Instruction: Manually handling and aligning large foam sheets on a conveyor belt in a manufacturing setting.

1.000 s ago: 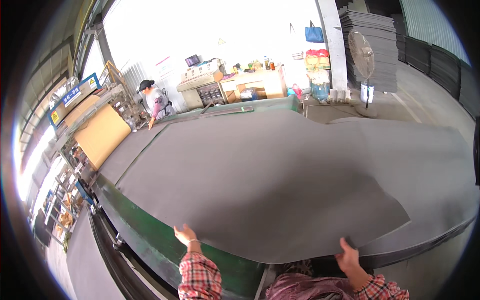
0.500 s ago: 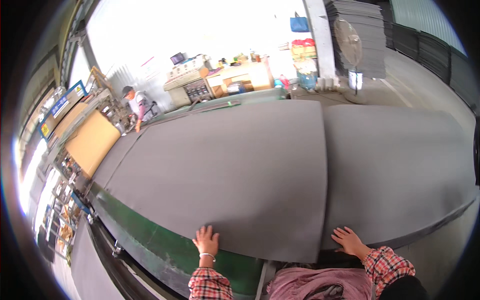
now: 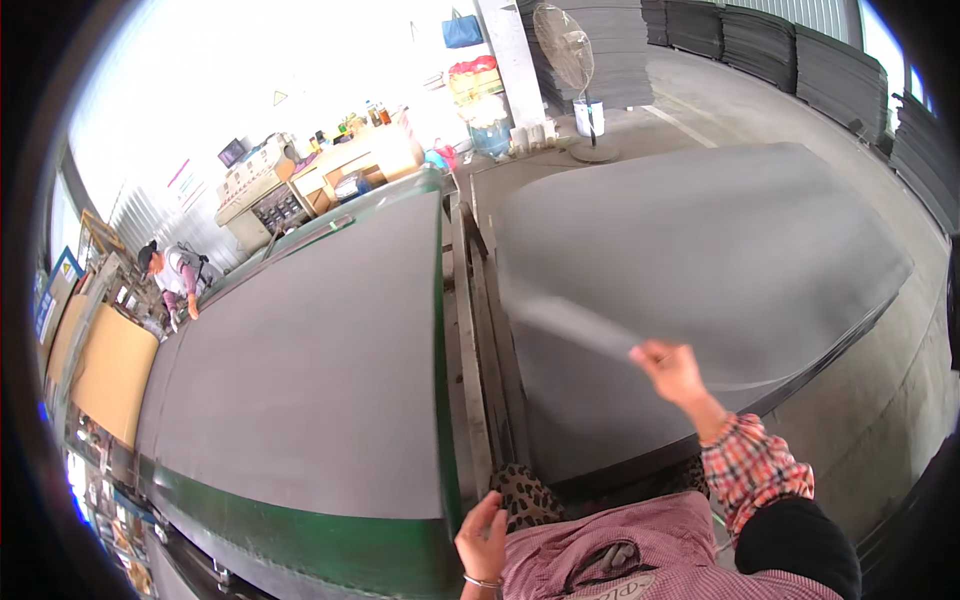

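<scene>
My right hand (image 3: 672, 372) is closed over the near half of a stack of grey sheets (image 3: 690, 240). A pale, thin strip (image 3: 575, 322), smeared by motion, reaches from its fingers toward the stack's left side; its exact kind is unclear. Low in the view, my left hand (image 3: 483, 540) hovers beside the near right corner of the green table (image 3: 300, 525). Its fingers are loosely bent, with nothing visible in them. A wide grey sheet (image 3: 320, 350) lies flat on that table, its right edge close to the table's end.
Between table and stack runs a gap with a metal rail (image 3: 470, 340). A co-worker (image 3: 175, 280) leans over the sheet's far left end, beside a machine with a tan panel (image 3: 115, 370). A standing fan (image 3: 570, 60) and a cluttered desk (image 3: 350, 165) stand behind.
The view has swung right. Both hands have left the grey sheet's near edge; the right now holds a pale strip. The gap the sheet had covered between table and stack is exposed.
</scene>
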### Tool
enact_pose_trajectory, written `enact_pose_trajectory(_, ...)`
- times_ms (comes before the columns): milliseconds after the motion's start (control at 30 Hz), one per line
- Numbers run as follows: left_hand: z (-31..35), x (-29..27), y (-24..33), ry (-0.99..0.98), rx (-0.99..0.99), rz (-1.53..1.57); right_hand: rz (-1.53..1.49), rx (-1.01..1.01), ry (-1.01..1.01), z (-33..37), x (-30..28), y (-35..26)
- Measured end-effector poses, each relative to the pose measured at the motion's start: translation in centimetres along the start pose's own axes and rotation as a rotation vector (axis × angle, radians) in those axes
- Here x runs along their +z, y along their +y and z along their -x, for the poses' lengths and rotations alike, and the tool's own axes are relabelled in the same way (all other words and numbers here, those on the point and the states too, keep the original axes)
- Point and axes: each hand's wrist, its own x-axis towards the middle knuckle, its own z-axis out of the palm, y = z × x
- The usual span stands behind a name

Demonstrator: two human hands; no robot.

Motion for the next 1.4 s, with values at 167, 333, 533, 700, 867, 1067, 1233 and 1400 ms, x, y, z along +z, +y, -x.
enact_pose_trajectory(167, -0.8, 8.9, 1.8, -0.396, -0.248, 0.584, 0.075, -0.295, 0.042, 5.3, 1.0, -1.7)
enact_pose_trajectory(333, -6.1, 18.8, 1.4, -0.390, -0.591, 0.790, 0.039, -0.295, -0.030, 9.3, 7.4, 5.5)
enact_pose_trajectory(533, -12.2, 20.0, -0.1, -0.131, -0.416, 0.230, 0.439, 0.045, 0.102, 4.7, -0.7, 9.3)
enact_pose_trajectory(700, -15.4, 17.9, 15.5, -0.310, 0.425, -0.382, 0.300, 0.898, 0.879, 3.7, -17.2, 28.4)
enact_pose_trajectory(867, -15.9, 14.8, 24.8, -0.209, 0.700, -0.120, -1.108, 0.471, 0.722, 1.4, -23.8, 20.6)
enact_pose_trajectory(1067, -19.5, 1.2, 23.1, 0.295, 0.684, 0.121, -1.158, 0.351, 0.430, 1.6, -19.1, 7.7)
enact_pose_trajectory(1233, -21.9, -22.6, 14.6, 0.759, 0.400, 0.356, -1.634, 0.303, 0.560, 5.9, -15.2, 9.4)
enact_pose_trajectory(1400, -19.4, -36.2, -7.0, 0.885, -0.096, 0.450, -1.520, 0.392, 0.425, 10.4, -10.7, 10.4)
